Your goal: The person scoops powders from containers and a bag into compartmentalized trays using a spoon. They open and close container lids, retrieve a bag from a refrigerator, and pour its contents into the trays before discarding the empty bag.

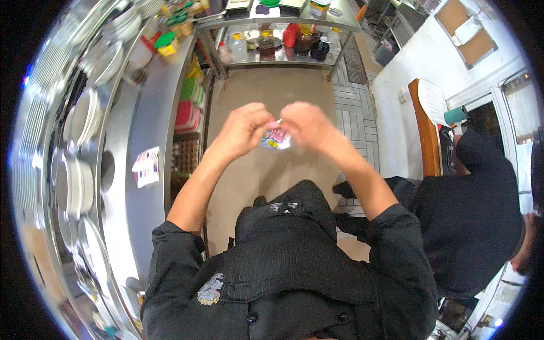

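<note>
A small shiny packet (275, 139) with pink, white and yellow print hangs between my two hands, in front of my body and above the floor. My left hand (250, 127) pinches its left upper edge. The other side is gripped by my right hand (307, 125), which is blurred. My fingers hide the packet's top, so I cannot tell whether it is torn. A white printed paper or wrapper (146, 167) with red and blue marks lies on the steel counter (142, 229) to my left.
Plates and bowls (76, 185) fill the left rack. Below the counter are lidded tubs (187, 114) and egg trays (185, 156). Ahead, a steel table (276, 23) holds bottles (267, 44) on its lower shelf. A person in black (469, 221) is close on my right, by a wooden ledge (425, 127).
</note>
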Motion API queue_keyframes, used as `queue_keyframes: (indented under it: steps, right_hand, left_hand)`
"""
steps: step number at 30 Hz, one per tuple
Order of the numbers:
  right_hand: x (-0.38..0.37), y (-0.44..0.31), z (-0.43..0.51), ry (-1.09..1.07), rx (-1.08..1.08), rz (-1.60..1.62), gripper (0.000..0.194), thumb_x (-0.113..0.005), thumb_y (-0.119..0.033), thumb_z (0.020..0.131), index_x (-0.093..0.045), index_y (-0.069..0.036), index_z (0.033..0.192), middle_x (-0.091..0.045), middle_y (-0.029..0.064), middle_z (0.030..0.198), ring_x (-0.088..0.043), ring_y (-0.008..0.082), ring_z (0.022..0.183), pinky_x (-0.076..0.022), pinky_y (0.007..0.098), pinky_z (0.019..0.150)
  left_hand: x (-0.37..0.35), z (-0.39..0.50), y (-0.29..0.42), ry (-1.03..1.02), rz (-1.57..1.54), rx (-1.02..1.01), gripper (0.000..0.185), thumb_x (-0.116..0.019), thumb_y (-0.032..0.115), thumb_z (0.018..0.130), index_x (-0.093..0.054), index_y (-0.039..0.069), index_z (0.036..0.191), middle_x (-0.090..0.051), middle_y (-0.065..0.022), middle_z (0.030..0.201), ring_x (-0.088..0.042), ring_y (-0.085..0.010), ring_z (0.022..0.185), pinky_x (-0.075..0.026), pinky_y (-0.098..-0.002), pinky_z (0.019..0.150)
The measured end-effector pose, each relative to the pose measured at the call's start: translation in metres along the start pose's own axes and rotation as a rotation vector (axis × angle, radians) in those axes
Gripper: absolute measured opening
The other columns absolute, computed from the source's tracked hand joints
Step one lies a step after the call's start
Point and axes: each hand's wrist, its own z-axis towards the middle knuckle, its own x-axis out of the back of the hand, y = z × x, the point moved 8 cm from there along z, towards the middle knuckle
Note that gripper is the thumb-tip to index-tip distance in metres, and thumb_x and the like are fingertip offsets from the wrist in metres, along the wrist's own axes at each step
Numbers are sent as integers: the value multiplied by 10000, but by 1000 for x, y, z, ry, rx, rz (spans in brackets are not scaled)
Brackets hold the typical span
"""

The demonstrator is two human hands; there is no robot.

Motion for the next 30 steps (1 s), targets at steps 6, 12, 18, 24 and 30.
queue_keyframes:
  steps: [6,12,18,24,30]
  right_hand:
    - [62,176,83,138,-29,221,150,-676,-146,951,-628,-4,935,-612,170,807,-609,393,763,-487,449,677]
    - [99,316,193,191,119,228,167,-677,-147,966,-640,-5,887,-575,174,728,-586,360,661,-472,415,609]
    - [114,458,274,-126,17,530,175,-725,-150,922,-623,-8,911,-643,193,874,-646,380,801,-509,404,701]
    - [85,616,315,-226,-233,299,198,-738,-195,911,-604,-50,899,-630,141,788,-647,351,723,-496,408,618]
    - [95,716,385,24,-80,177,118,-663,-175,937,-639,-75,879,-633,136,795,-628,372,731,-507,473,657]
  left_hand:
    - [-12,191,-116,-25,82,-3,174,-735,172,927,-690,8,888,-624,-136,809,-641,-286,763,-492,-392,670]
    - [-49,309,-257,288,-905,208,587,-881,423,806,-679,40,1203,-684,-42,1119,-632,-132,942,-518,-305,762]
    - [-84,384,-352,569,-758,427,49,-773,36,891,-751,10,927,-717,-24,874,-630,-85,809,-503,-260,734]
    - [-95,484,-423,409,-293,440,122,-690,-89,824,-723,-8,908,-709,-58,816,-662,-132,775,-513,-264,733]
    - [-81,620,-508,306,-469,297,121,-715,-55,845,-730,-11,957,-712,-89,865,-685,-170,810,-526,-314,749]
